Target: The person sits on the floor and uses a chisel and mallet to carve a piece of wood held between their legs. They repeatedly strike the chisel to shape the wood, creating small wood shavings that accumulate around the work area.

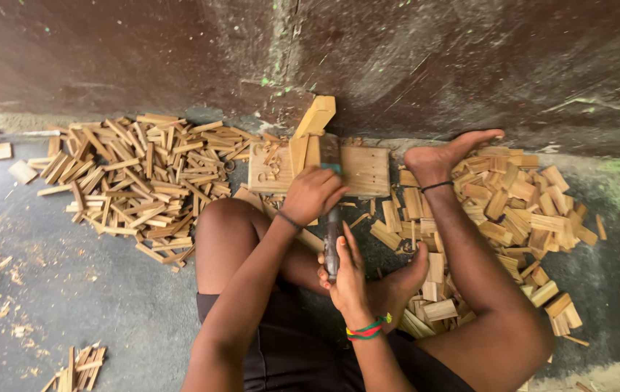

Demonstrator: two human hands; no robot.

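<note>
Wooden stick (315, 120) stood on the block (361, 168), pinched in the left hand (312, 193)'s closed grip. The right hand (346, 279)'s grip wrapped the blade handle (331, 243); judging by how near the 2 were, a slip could cut those fingers.

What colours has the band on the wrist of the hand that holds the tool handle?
The woven wristband is red, yellow and green, seen in the head view.

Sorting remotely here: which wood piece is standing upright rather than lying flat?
The pale wood strip on the wooden block, steadied by the left hand. The pieces in both heaps lie flat on the floor.
</note>
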